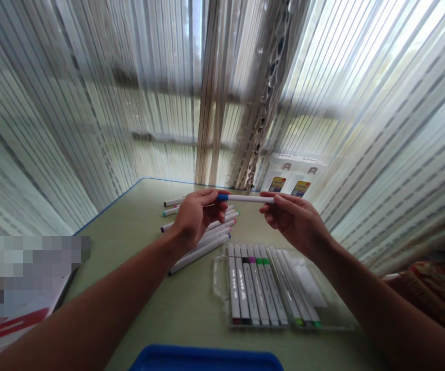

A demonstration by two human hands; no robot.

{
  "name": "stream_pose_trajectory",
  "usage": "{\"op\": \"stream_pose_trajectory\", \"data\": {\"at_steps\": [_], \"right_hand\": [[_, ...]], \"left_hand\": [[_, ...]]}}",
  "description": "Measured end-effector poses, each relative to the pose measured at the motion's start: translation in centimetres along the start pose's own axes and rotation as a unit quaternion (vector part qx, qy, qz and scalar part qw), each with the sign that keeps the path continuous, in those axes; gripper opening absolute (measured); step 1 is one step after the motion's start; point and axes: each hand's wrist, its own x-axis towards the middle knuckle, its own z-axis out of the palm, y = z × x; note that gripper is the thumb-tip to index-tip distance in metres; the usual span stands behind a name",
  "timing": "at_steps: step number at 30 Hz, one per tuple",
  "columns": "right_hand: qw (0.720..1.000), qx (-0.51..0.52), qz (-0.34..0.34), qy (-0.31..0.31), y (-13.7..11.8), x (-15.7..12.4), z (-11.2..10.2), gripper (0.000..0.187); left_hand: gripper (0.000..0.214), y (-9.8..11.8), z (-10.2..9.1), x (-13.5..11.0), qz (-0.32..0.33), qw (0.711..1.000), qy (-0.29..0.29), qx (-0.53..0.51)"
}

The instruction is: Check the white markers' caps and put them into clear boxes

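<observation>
A white marker with a blue cap (245, 198) is held level in the air between both hands. My left hand (201, 214) pinches its blue end, and my right hand (292, 211) grips the white end. Below and behind my left hand, several loose white markers (199, 252) lie on the table, some partly hidden by that hand. Beneath my right hand sits a clear plastic marker case (218, 281), lying open, with several white markers (255, 293) in a row; their bands and tips show black, purple and green.
The pale green table (129, 221) has a blue edge. A blue tray-like object (207, 358) is at the near edge. Clear packaging with yellow labels (278, 184) stands at the back, before striped curtains (160, 113). A blurred-out item (21, 288) is at left, patterned fabric (431, 293) at right.
</observation>
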Motion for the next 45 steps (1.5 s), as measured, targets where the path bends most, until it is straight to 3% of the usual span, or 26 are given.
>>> {"op": "stream_pose_trajectory", "data": {"at_steps": [6,13,18,27,37,45], "right_hand": [[0.998,-0.031,-0.027,0.054,0.4,0.3,-0.2,0.021],[0.994,-0.008,0.006,0.108,0.2,0.9,-0.5,0.014],[0.993,-0.009,0.006,0.120,0.3,1.0,-0.6,0.015],[0.996,-0.039,-0.020,0.079,0.5,0.6,-0.5,0.019],[0.996,-0.078,-0.024,0.036,0.9,0.2,-0.1,0.023],[0.989,-0.143,-0.023,-0.022,1.2,-0.3,0.2,0.026]], "left_hand": [[0.024,-0.3,0.0,-0.1,0.002,0.999,-0.051,0.019],[0.024,-0.2,0.1,-0.6,0.027,0.993,-0.109,0.038],[0.027,-0.4,0.2,-0.7,0.038,0.990,-0.107,0.084],[0.022,-0.7,-0.1,-0.3,0.040,0.982,-0.059,0.174],[0.017,-1.3,-0.3,-0.1,0.058,0.971,-0.072,0.219],[0.023,-1.4,-0.1,-0.7,0.090,0.937,-0.113,0.318]]}}
